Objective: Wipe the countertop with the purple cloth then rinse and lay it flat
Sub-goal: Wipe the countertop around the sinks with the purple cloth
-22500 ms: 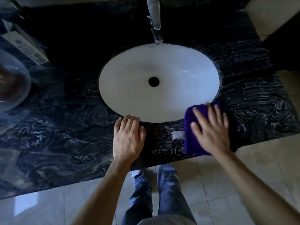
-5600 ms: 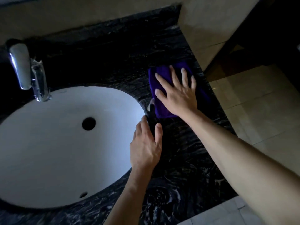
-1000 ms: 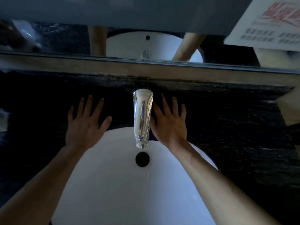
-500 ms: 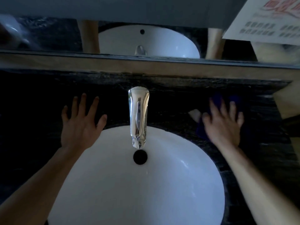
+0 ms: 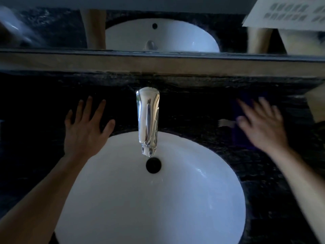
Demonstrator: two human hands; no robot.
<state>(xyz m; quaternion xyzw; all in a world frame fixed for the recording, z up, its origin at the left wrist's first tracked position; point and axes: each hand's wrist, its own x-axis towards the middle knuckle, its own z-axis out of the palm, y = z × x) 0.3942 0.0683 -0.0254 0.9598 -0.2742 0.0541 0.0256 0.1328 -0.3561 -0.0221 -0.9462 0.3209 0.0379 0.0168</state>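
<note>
Right of the faucet (image 5: 148, 120), the purple cloth (image 5: 236, 136) lies under the flat, spread right hand (image 5: 262, 127) — long axis front-to-back; left hand (image 5: 84, 129) rests open on the countertop (image 5: 193, 113), well apart.

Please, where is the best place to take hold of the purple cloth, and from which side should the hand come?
The purple cloth lies flat on the dark countertop under the open right hand. Probably pinch its near left edge, which shows beside the palm, coming from above on the sink side.

Faucet (image 5: 148, 124) behind sink (image 5: 123, 199); left hand (image 5: 84, 131) on table (image 5: 202, 120) left of it; cloth (image 5: 237, 131) under right hand (image 5: 262, 127), right.
</note>
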